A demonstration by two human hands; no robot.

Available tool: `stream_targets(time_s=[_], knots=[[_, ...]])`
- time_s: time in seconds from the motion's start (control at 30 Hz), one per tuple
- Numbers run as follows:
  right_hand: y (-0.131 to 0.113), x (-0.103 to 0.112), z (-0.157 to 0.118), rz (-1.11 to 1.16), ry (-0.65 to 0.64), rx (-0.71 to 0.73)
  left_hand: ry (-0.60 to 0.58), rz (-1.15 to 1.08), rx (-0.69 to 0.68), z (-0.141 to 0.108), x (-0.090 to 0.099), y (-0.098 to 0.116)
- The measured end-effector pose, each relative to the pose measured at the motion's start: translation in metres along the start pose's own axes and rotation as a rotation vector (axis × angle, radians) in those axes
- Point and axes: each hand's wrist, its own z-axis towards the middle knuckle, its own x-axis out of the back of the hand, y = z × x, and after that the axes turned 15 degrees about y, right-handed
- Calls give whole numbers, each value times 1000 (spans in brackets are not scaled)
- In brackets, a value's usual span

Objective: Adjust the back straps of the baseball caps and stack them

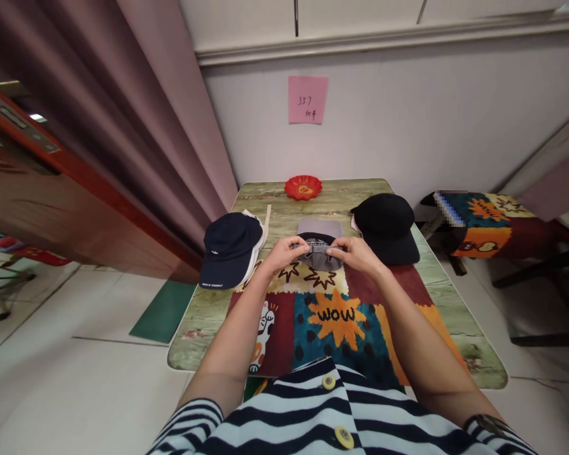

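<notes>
A grey baseball cap (320,227) lies in the middle of the table, brim pointing to the wall and its inside partly showing. My left hand (284,253) pinches the left part of its back strap between thumb and fingers. On the strap's right part, my right hand (355,254) has a similar pinch. A navy cap (231,243) with white lettering on its brim sits to the left, over white ones. To the right rests a black cap (385,227), with a bit of something pink peeking out under it.
A red scalloped dish (303,188) stands at the table's far edge. Beneath my arms lies a colourful patterned mat (322,341). A pink note (308,100) is stuck to the wall. Beside the table are a wooden door (99,215) at left and a patterned stool (497,221) at right.
</notes>
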Motion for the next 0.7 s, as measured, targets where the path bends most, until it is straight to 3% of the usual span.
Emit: stream_targets(time_s=[0.23,0.33,0.43,0.5,0.6,0.7], knots=[[3,-3,-7,130,37,8,21,195,-199,0,13,-5],[17,3,-10,190,144,-33,29,314,-210,-3,24,-12],[36,5,-11,-1,265,-65,41,523,-222,-6,25,-22],[46,1,-12,-182,233,-9,37,611,-244,-7,18,-28],[51,-8,-12,-274,126,99,62,580,-309,-4,6,-30],[45,-6,-8,-133,120,135,72,353,-276,3,6,-19]])
